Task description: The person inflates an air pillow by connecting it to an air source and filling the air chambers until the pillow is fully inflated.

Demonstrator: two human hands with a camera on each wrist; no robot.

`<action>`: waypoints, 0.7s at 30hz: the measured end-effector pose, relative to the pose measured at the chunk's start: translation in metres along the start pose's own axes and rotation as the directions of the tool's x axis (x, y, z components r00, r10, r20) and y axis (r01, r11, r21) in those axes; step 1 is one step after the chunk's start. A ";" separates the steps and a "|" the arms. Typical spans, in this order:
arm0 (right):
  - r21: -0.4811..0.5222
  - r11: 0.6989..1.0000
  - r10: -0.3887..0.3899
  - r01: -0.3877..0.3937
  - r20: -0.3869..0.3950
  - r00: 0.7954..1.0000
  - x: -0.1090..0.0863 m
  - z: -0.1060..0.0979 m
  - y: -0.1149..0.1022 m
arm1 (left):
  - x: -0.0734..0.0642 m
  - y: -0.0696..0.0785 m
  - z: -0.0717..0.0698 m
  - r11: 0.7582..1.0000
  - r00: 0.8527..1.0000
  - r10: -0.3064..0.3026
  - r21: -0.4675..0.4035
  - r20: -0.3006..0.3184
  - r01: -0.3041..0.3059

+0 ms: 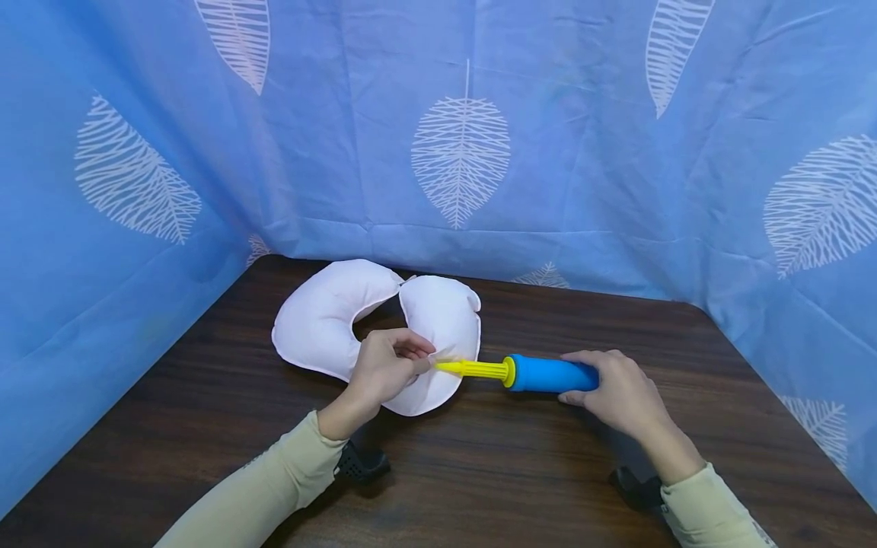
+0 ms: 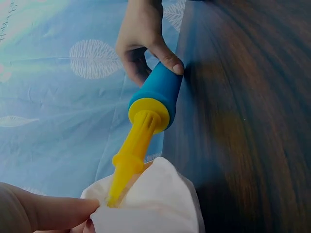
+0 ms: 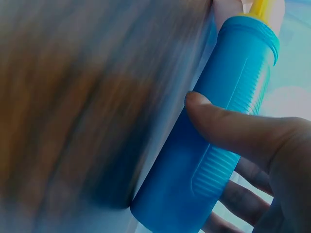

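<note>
A white U-shaped neck pillow, puffed up, lies on the dark wooden table. My left hand pinches the pillow's near right part, close to where the yellow nozzle of a hand pump meets it. In the left wrist view the nozzle tip sits against the cloth beside my thumb; whether it is inside a valve is hidden. My right hand grips the blue barrel of the pump, thumb on one side and fingers on the other, as the right wrist view also shows.
The wooden table stretches around the pillow and pump. Blue curtains with white leaf prints hang along the back and both sides. Black wrist devices are strapped under both wrists.
</note>
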State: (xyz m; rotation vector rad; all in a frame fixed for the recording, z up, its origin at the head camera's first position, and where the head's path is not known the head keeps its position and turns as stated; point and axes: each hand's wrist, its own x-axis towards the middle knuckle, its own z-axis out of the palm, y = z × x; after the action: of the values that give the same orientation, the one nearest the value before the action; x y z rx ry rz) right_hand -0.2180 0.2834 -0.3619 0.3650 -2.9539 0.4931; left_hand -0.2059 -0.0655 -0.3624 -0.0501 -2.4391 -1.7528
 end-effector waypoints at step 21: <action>-0.040 0.987 0.157 -0.157 -0.006 0.988 -0.003 -0.025 0.070 | 0.000 0.000 0.001 0.999 0.999 -0.033 0.004 -0.015 0.033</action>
State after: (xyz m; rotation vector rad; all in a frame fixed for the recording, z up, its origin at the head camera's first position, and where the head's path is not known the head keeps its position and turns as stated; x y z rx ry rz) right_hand -0.2310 0.3565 -0.3603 0.1267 -2.9990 0.4495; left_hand -0.2064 -0.0644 -0.3631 0.0036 -2.4474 -1.7547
